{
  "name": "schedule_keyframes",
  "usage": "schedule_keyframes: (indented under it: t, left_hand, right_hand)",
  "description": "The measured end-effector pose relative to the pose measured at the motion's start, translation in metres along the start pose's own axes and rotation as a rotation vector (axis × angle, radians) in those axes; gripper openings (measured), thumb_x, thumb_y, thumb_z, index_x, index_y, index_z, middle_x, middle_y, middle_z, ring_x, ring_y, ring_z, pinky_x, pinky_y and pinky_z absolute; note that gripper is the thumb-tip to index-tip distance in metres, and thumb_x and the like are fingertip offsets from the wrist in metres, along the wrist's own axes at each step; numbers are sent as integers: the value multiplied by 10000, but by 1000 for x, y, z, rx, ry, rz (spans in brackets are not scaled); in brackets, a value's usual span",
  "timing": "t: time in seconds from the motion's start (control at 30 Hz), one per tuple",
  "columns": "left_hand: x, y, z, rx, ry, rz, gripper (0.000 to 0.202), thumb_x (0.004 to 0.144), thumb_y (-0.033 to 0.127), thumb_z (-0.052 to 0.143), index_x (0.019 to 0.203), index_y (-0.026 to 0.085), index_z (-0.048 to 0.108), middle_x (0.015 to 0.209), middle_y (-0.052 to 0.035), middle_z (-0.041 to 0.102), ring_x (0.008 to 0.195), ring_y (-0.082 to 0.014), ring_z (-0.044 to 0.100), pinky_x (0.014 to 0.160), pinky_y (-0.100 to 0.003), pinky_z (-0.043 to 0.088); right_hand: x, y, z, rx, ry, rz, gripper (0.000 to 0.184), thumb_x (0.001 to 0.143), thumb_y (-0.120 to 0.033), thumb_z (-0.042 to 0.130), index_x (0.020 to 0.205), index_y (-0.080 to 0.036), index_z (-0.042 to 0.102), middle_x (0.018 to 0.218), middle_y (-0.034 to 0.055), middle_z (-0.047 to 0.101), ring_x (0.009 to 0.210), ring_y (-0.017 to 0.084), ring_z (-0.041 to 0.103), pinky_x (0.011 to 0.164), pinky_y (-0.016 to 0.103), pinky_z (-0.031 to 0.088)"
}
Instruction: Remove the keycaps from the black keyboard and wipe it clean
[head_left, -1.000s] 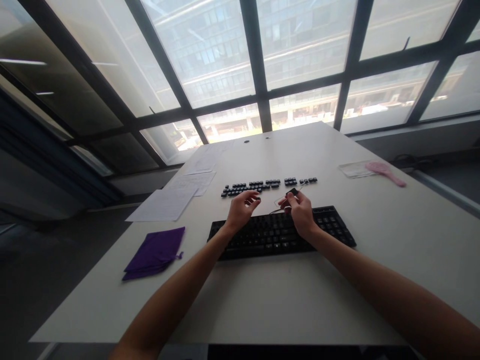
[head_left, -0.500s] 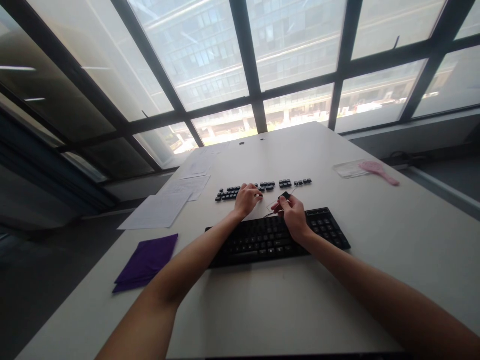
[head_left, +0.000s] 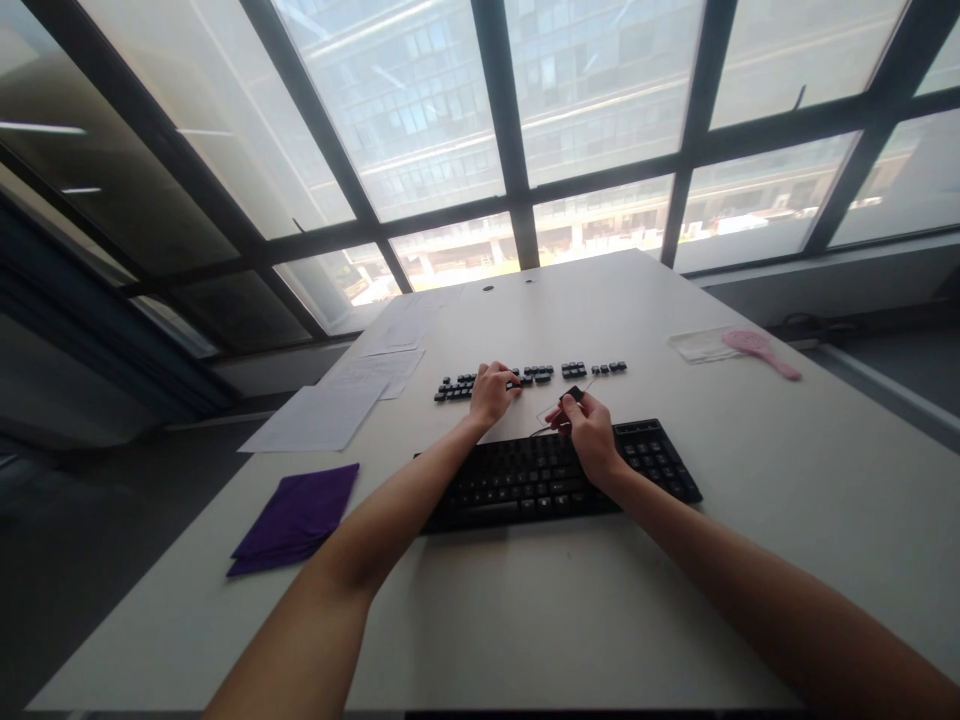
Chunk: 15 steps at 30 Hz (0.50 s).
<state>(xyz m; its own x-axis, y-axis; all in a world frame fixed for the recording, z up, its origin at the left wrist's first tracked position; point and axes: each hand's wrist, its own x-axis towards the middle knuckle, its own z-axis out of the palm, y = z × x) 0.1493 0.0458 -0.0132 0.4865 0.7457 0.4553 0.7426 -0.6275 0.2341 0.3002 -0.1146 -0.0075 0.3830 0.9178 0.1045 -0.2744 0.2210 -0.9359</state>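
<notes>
My left hand [head_left: 491, 392] reaches in among the rows of loose black keycaps [head_left: 454, 388]. Its thumb and index finger close around one dark keycap [head_left: 514, 384]. Held up in my right hand [head_left: 589, 430], between thumb and fingers, is a small black square piece [head_left: 571, 394]; its exact kind is too small to make out. Below both hands lies a black keyboard [head_left: 525, 495], partly covered by my forearms. A thin dark cable [head_left: 540, 432] shows at its back edge.
Papers [head_left: 315, 418] and a folded purple cloth [head_left: 296, 515] are on the left of the white table [head_left: 585, 620]. A pink hairbrush [head_left: 757, 350] rests by a clear plastic bag [head_left: 697, 345] on the right. Large windows [head_left: 600, 90] stand behind.
The view has shifted slightly. My left fingers have drawn closer together at the keycaps; my right hand keeps its hold on the black piece almost unmoved.
</notes>
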Motion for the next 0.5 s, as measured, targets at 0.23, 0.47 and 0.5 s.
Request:
schedule_keyframes:
  t: [0.23,0.47,0.5]
  left_hand:
    - [-13,16,-25,-37,-5,5,134,826,153,695,926,215,758,1007,-68,650,1002,-243,548,961,-394,439]
    - [-76,60,-58,-262,-54,61,247,861,42,561,951,197,731,965,-42,711,954,-204,618,938,-360,462]
    - [-85,64,-59,-289,-63,54,252,863,39,551,942,197,731,954,-40,712,943,-201,622,926,-353,467]
  right_hand:
    - [3,3,-1,39,-1,20,249,875,-429,589,799,-193,562,733,56,694,617,166,609,532,260,431]
    - [4,-9,-7,-443,-265,-243,217,884,-287,534,693,-190,570,650,21,624,622,167,561,610,291,415]
    - [3,-11,-8,-511,-320,-267,209,882,-264,528,692,-190,570,647,14,621,624,165,557,616,289,408]
